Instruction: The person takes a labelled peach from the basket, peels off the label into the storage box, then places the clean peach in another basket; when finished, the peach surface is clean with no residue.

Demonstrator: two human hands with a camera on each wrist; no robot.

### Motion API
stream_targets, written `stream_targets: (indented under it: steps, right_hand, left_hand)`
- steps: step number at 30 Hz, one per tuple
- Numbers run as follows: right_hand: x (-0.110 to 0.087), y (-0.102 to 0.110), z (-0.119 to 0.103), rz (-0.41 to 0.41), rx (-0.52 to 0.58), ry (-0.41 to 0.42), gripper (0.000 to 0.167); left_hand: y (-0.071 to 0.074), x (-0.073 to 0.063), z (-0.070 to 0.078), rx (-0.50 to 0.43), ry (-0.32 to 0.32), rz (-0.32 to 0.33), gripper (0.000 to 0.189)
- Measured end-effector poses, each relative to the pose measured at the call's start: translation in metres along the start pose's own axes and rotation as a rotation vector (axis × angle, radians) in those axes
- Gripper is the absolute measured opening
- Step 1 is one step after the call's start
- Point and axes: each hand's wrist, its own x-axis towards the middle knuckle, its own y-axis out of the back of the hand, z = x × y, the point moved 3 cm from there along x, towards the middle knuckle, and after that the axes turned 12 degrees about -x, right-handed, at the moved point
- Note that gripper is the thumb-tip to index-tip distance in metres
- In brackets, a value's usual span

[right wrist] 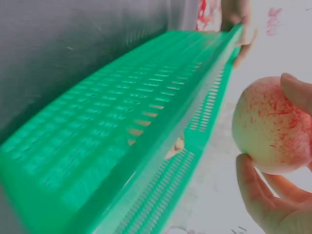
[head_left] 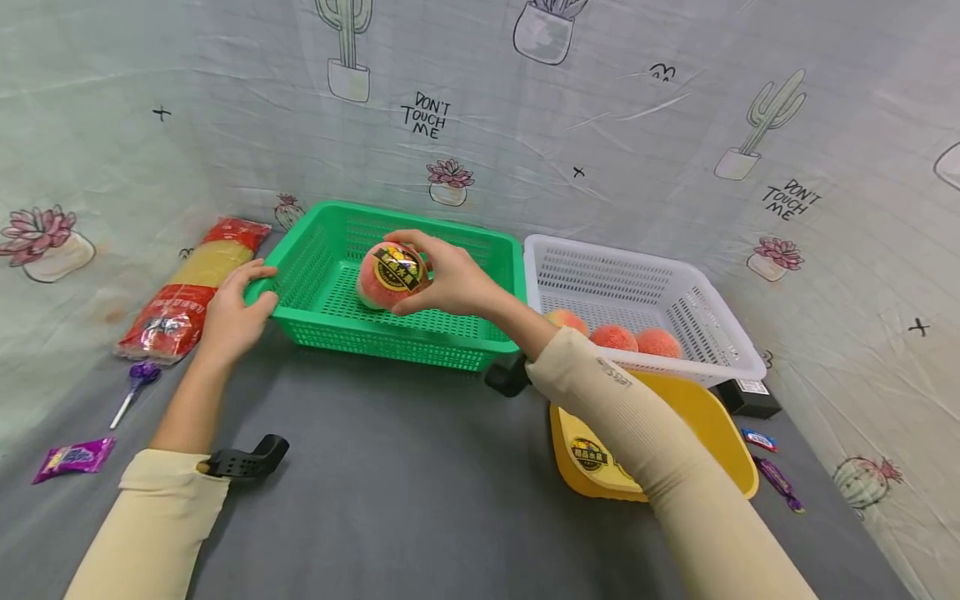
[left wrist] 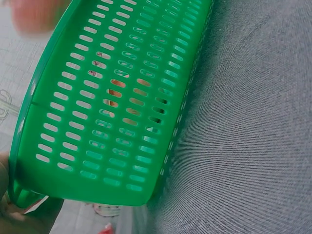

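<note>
My right hand (head_left: 453, 279) holds a pink-and-cream peach (head_left: 386, 275) above the green basket (head_left: 390, 339); a black-and-gold label shows on the fruit. In the right wrist view, fingers and thumb grip the peach (right wrist: 273, 124) from opposite sides, apart from the basket's rim. At the basket's left end, my left hand (head_left: 234, 317) grips the rim, with the thumb in front. The left wrist view shows the slotted wall of the green basket (left wrist: 97, 141) with part of that hand (left wrist: 34, 217) at its corner. Something beige (right wrist: 176, 147) shows inside the basket, its kind unclear.
Right of the green basket, a white basket (head_left: 720, 333) contains three peaches (head_left: 613, 337). A yellow container (head_left: 731, 450) with labels (head_left: 588, 452) stands before it, partly behind my right sleeve. A red-and-yellow packet (head_left: 191, 287), a lollipop (head_left: 138, 379) and a purple-wrapped sweet (head_left: 73, 458) lie left.
</note>
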Motion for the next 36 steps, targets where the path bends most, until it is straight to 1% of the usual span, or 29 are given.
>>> stream_targets:
  steps: [3, 6, 9, 12, 15, 17, 20, 22, 24, 26, 27, 29, 30, 31, 32, 33, 34, 35, 36]
  right_hand:
    - [-0.034, 0.010, 0.001, -0.028, 0.046, 0.032, 0.080]
    - [-0.070, 0.013, 0.002, -0.083, 0.077, 0.078, 0.079]
    - [-0.104, 0.007, 0.005, -0.145, 0.077, 0.128, 0.079]
    - [-0.134, -0.007, 0.010, -0.207, 0.059, 0.133, 0.079]
    - [-0.158, -0.024, 0.016, -0.266, 0.043, 0.102, 0.078]
    - [-0.168, -0.033, 0.021, -0.286, 0.035, 0.086, 0.078]
    - [-0.178, -0.044, 0.029, -0.280, 0.017, 0.089, 0.079]
    - [-0.182, -0.049, 0.034, -0.266, 0.002, 0.092, 0.078]
    - [-0.185, -0.053, 0.038, -0.255, -0.001, 0.091, 0.078]
    - [-0.189, -0.055, 0.041, -0.249, -0.001, 0.084, 0.078]
    - [-0.191, -0.055, 0.042, -0.250, 0.000, 0.073, 0.078]
    - [-0.194, -0.056, 0.044, -0.248, -0.006, 0.067, 0.078]
    - [-0.196, -0.056, 0.044, -0.249, -0.011, 0.062, 0.078]
    - [-0.198, -0.057, 0.045, -0.252, -0.018, 0.055, 0.079]
    - [-0.199, -0.058, 0.045, -0.256, -0.023, 0.047, 0.079]
    - [-0.201, -0.059, 0.045, -0.259, -0.028, 0.039, 0.080]
    - [-0.203, -0.060, 0.045, -0.262, -0.035, 0.027, 0.081]
    - [-0.205, -0.061, 0.045, -0.264, -0.037, 0.013, 0.081]
    - [-0.207, -0.062, 0.045, -0.265, -0.038, -0.005, 0.082]
  left_hand:
    - [0.004, 0.001, -0.001, 0.017, 0.008, 0.008, 0.043]
    - [0.009, 0.001, -0.001, 0.034, 0.020, 0.014, 0.044]
    - [0.011, 0.002, 0.000, 0.043, 0.023, 0.024, 0.044]
    - [0.012, 0.002, 0.001, 0.050, 0.039, 0.024, 0.045]
    - [0.014, 0.002, 0.002, 0.056, 0.060, 0.010, 0.046]
    - [0.014, 0.002, 0.003, 0.069, 0.076, 0.011, 0.047]
    - [0.013, 0.000, 0.012, 0.089, 0.085, 0.034, 0.051]
    - [0.011, -0.003, 0.023, 0.098, 0.059, 0.086, 0.051]
    - [0.007, -0.007, 0.040, 0.096, 0.000, 0.143, 0.049]
    - [-0.001, -0.013, 0.059, 0.072, -0.099, 0.199, 0.044]
    - [-0.006, -0.017, 0.069, 0.049, -0.163, 0.219, 0.041]
    - [-0.020, -0.026, 0.088, 0.013, -0.308, 0.202, 0.034]
    - [-0.028, -0.031, 0.096, -0.001, -0.397, 0.164, 0.031]
    - [-0.038, -0.036, 0.104, -0.008, -0.490, 0.100, 0.030]
    - [-0.048, -0.042, 0.109, -0.014, -0.576, 0.007, 0.028]
    - [-0.059, -0.048, 0.113, -0.025, -0.650, -0.112, 0.028]
    - [-0.072, -0.054, 0.116, -0.036, -0.704, -0.252, 0.028]
    - [-0.085, -0.061, 0.118, -0.048, -0.736, -0.399, 0.028]
    - [-0.098, -0.069, 0.117, -0.059, -0.742, -0.552, 0.029]
